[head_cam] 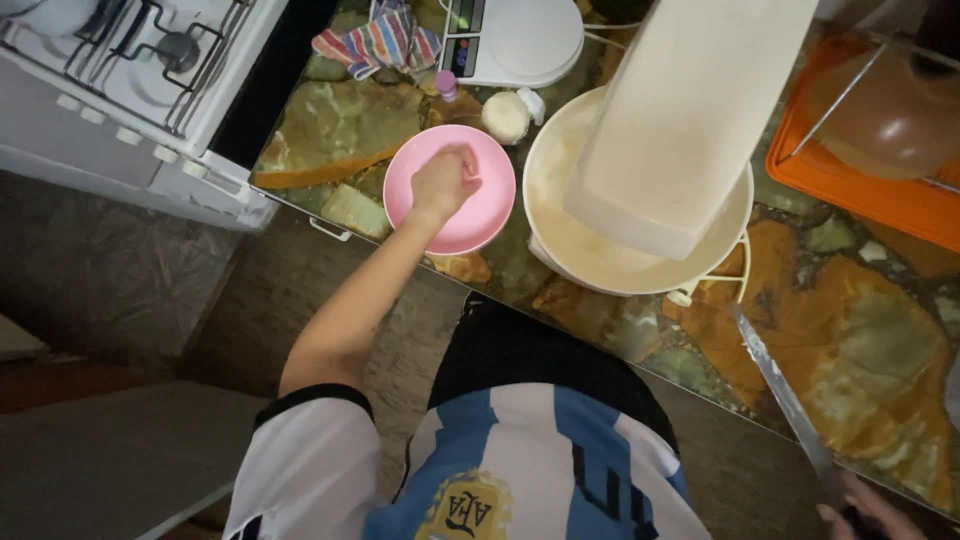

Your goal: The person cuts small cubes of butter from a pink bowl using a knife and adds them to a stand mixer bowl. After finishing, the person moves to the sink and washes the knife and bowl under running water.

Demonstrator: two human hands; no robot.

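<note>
L hand (443, 183) sits over the pink bowl (452, 205), fingers curled in toward the palm, knuckles up. Can't tell if it pinches anything; nothing shows between the fingers. The bowl stands on the green-and-orange stone counter (860, 350), near its front edge, just beside a big cream mixing bowl (560, 235) w/ pale batter inside. A cream mixer head (690, 110) hangs over that big bowl and hides much of it.

R hand (865, 510) is at the bottom-right corner of the view, mostly cut off by the frame, fingers wrapped round the handle of a long knife (780, 385). The blade runs up and to the left over the counter edge, tip pointing toward the mixer's base, apart from the big bowl.

Behind the pink bowl: a small round white lump (506, 117), a small bottle w/ pink cap (447, 87), a white kitchen scale (515, 40) and a striped cloth (380, 42). An orange tray (850, 190) w/ a clear bowl on it lies at the far right. A white gas stove (130, 80) stands left of the counter, w/ a dark gap between them. The person's blue-and-white striped shirt (520, 450) fills the lower middle.
</note>
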